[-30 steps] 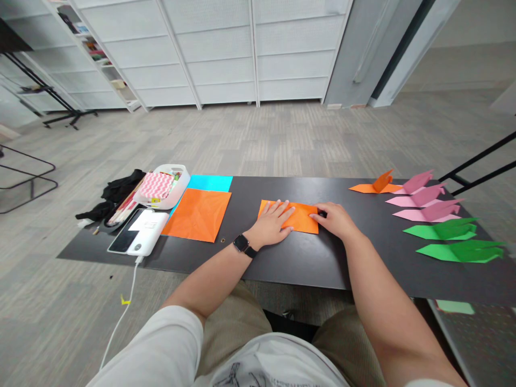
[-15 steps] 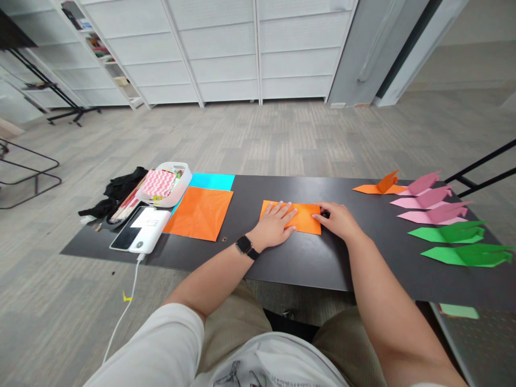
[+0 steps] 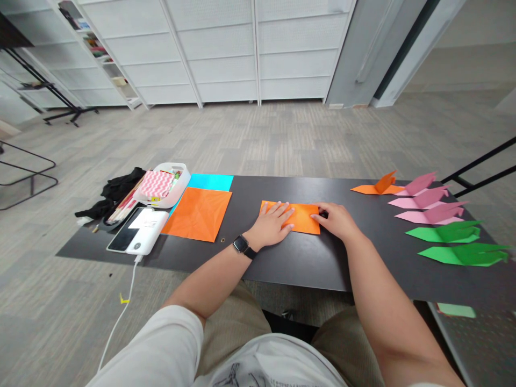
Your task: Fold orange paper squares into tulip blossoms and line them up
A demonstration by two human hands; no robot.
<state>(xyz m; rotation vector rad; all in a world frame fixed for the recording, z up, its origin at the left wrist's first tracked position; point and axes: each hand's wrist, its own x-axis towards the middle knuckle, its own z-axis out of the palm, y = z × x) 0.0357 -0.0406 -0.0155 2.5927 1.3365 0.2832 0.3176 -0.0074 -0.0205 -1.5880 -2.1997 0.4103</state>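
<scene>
Bright, diffuse light leaves soft glare on the dark table [image 3: 310,260]; frame edges look stretched.

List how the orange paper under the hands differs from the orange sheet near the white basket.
The paper is oblong; the sheet is larger and nearer square. The paper has the left hand flat on it and the right hand at its edge; the sheet has no hand on it. Both are orange.

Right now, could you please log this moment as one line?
left hand: spread flat on smaller orange paper | right hand: at its right edge | left side: larger orange sheet
</scene>
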